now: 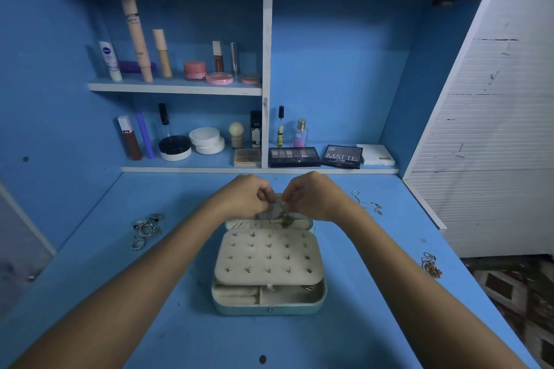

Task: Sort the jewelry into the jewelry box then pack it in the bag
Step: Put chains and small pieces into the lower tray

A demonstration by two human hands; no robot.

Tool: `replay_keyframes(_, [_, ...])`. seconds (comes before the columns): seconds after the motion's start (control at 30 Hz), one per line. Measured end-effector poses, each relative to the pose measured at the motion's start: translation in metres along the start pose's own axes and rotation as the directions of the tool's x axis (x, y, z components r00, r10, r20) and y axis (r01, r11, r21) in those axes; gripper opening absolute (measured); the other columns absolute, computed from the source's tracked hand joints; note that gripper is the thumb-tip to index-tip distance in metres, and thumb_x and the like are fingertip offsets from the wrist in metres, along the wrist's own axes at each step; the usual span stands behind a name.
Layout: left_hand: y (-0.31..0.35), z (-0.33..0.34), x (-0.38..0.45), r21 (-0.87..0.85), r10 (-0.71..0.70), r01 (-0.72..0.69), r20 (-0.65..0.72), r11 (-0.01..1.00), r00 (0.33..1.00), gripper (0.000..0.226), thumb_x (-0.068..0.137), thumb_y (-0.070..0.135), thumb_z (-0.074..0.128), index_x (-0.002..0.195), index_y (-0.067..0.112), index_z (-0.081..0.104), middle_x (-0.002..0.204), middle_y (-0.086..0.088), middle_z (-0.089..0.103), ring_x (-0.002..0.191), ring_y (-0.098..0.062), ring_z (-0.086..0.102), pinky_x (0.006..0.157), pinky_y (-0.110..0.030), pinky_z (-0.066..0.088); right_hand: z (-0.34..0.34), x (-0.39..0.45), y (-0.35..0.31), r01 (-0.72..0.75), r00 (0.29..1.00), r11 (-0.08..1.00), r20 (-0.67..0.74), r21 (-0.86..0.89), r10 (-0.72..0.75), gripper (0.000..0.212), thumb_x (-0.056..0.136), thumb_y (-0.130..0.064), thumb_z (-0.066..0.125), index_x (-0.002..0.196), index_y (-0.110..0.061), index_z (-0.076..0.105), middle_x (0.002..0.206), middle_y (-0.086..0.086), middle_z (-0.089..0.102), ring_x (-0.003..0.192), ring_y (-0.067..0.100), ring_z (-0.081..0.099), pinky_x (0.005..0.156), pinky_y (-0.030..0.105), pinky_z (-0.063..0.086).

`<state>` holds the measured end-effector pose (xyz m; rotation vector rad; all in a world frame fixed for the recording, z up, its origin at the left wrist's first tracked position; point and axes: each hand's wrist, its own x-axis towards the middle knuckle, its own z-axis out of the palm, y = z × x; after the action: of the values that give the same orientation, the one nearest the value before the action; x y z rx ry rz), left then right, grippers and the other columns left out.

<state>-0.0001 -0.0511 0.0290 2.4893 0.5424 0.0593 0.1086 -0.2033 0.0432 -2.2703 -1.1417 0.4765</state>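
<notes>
Head view: blue desk (126, 323); open jewelry box (269, 278) at its centre, earring panel studded; left hand (245, 198) and right hand (311, 198) above the box's far lid, both pinching one necklace (284, 219); rings (147, 229) left of box; chain (367, 204) right.

blue desk (344, 323) carries jewelry box (269, 302), rings (146, 229), necklaces (368, 204).

box (269, 299): pale teal, open, centre frame, studded earring panel raised | rings (146, 229): clustered centre-left | chains (367, 204), (431, 265): right of box
</notes>
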Motion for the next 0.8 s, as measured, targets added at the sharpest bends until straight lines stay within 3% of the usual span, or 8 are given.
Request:
replay_keyframes(0.1, [0.002, 0.000, -0.001, -0.003, 0.012, -0.012, 0.017, 1.000, 1.000, 0.010, 0.087, 0.019, 0.071, 0.087, 0.029, 0.070, 0.087, 0.011, 0.069, 0.077, -0.003, 0.062, 0.064, -0.014, 0.045, -0.002, -0.002, 0.006, -0.016, 1.000, 1.000, 0.001, -0.022, 0.016, 0.012, 0.086, -0.012, 0.074, 0.089, -0.023, 0.074, 0.089, -0.004, 0.074, 0.083, 0.009, 0.068, 0.058, 0.011, 0.046])
replay_keyframes(0.27, [0.010, 0.005, -0.005, 0.023, 0.061, -0.063, 0.089, 0.998, 0.994, 0.006, 0.086, 0.033, 0.074, 0.092, 0.032, 0.075, 0.090, 0.016, 0.069, 0.080, 0.000, 0.061, 0.067, -0.017, 0.044, -0.006, -0.004, 0.013, -0.047, 0.999, 0.995, 0.020, -0.090, 0.049, 0.014, 0.087, -0.014, 0.073, 0.086, -0.028, 0.073, 0.092, -0.007, 0.070, 0.088, 0.011, 0.067, 0.070, 0.018, 0.051])
replay_keyframes(0.47, [0.019, 0.009, -0.003, 0.091, 0.083, -0.098, 0.161, 0.991, 0.983, 0.022, 0.084, 0.038, 0.075, 0.105, 0.031, 0.076, 0.100, 0.012, 0.069, 0.094, -0.005, 0.062, 0.084, -0.024, 0.052, -0.007, -0.006, 0.013, -0.043, 0.997, 0.982, 0.060, -0.183, 0.054, 0.031, 0.087, -0.006, 0.063, 0.076, -0.033, 0.072, 0.081, -0.017, 0.066, 0.084, 0.011, 0.066, 0.067, 0.019, 0.053])
replay_keyframes(0.63, [0.021, 0.011, -0.002, 0.106, 0.120, -0.135, 0.135, 0.985, 0.984, 0.012, 0.084, 0.028, 0.077, 0.095, 0.029, 0.078, 0.089, 0.015, 0.067, 0.084, -0.001, 0.060, 0.068, -0.013, 0.043, -0.008, -0.008, 0.014, -0.035, 0.996, 0.981, 0.079, -0.190, 0.051, 0.028, 0.086, -0.006, 0.063, 0.080, -0.031, 0.075, 0.080, -0.016, 0.066, 0.084, 0.011, 0.066, 0.063, 0.017, 0.049])
replay_keyframes(0.8, [0.022, 0.002, 0.003, 0.055, 0.096, -0.100, 0.070, 0.993, 0.993, 0.008, 0.090, 0.025, 0.070, 0.086, 0.032, 0.072, 0.087, 0.015, 0.068, 0.079, -0.002, 0.060, 0.067, -0.017, 0.044, -0.007, -0.009, 0.016, -0.022, 0.996, 0.981, 0.084, -0.194, 0.039, 0.025, 0.087, -0.009, 0.064, 0.086, -0.030, 0.077, 0.091, -0.012, 0.072, 0.089, 0.014, 0.067, 0.071, 0.024, 0.056])
